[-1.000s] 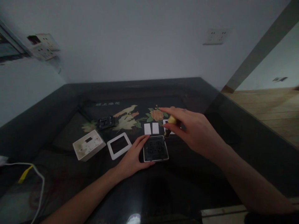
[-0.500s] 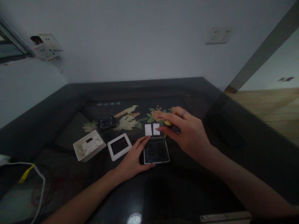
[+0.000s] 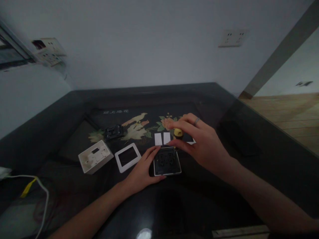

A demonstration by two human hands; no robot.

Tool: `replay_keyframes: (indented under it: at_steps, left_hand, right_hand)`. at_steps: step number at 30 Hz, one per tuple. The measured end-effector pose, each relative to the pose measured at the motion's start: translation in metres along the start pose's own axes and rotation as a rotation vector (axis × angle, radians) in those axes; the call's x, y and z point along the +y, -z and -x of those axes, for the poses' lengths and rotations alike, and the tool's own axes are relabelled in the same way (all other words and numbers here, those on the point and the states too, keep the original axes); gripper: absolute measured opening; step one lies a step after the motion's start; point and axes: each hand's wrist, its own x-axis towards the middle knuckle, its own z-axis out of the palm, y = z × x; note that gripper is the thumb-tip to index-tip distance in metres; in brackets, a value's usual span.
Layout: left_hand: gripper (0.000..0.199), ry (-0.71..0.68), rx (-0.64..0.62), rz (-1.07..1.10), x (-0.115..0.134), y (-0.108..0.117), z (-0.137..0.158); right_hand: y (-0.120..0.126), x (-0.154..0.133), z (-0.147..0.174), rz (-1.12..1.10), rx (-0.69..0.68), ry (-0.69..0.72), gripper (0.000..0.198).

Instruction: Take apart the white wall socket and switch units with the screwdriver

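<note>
- Across the glossy black counter [image 3: 149, 205], printed with a bird and flowers, all our pieces are laid out in one loose group.
- Our two hands share the work: the left hand [image 3: 143, 170] pinches the white-rimmed box with a dark plastic insert [image 3: 167, 162] between thumb and fingers at its left side; the right hand [image 3: 199, 134] pinches the yellow-and-black screwdriver handle [image 3: 178, 133] at the box's far right corner.
- To do this well, we think the left grip should stay firm and the shaft upright, pressed lightly and squarely; we cannot tell whether its tip is seated.
- Boxes, two: the one we hold, on the counter between our hands, and an open white plastic box [image 3: 96, 156], tilted, at far left.
- White square plastic frame [image 3: 119, 162]: one in full view, just beside our left hand; a white-edged piece [image 3: 191, 141] is mostly hidden behind the right.
- Loose black plastic module [image 3: 114, 132]: one, beyond the open box.
- Small white rectangular plates [image 3: 158, 139]: two, side by side.
</note>
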Motion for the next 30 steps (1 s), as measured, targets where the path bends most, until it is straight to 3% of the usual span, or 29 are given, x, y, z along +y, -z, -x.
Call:
replay_keyframes:
  at_steps: [4, 9, 12, 18, 21, 26, 28, 30]
  left_hand:
    - [0.089, 0.0, 0.0, -0.005, -0.001, 0.0, 0.0]
    - [0.088, -0.011, 0.003, -0.003, 0.001, 0.0, -0.001]
    - [0.087, -0.014, 0.005, -0.002, 0.0, 0.0, -0.001]
    - [0.088, -0.015, -0.003, -0.006, 0.0, 0.001, -0.001]
    - [0.087, -0.002, -0.003, 0.005, 0.001, 0.001, -0.001]
    - [0.088, -0.002, -0.011, -0.001, 0.001, 0.001, -0.001]
    - [0.089, -0.011, -0.007, -0.008, 0.0, 0.0, -0.001]
    - [0.089, -0.014, -0.005, -0.01, -0.002, 0.0, 0.0]
  right_hand:
    - [-0.005, -0.005, 0.001, 0.048, 0.062, -0.019, 0.02]
    - [0.019, -0.006, -0.001, -0.152, -0.176, -0.047, 0.039]
    - [0.023, -0.005, -0.001, -0.19, -0.264, -0.03, 0.041]
    - [-0.001, -0.007, 0.0, 0.142, 0.023, -0.039, 0.027]
    - [0.002, -0.007, 0.0, 0.079, -0.007, -0.053, 0.029]
    - [0.021, -0.003, -0.001, -0.168, -0.216, -0.066, 0.039]
    - [0.019, -0.002, 0.0, -0.124, -0.194, -0.023, 0.036]
    - [0.01, -0.003, 0.0, -0.004, -0.084, 0.0, 0.033]
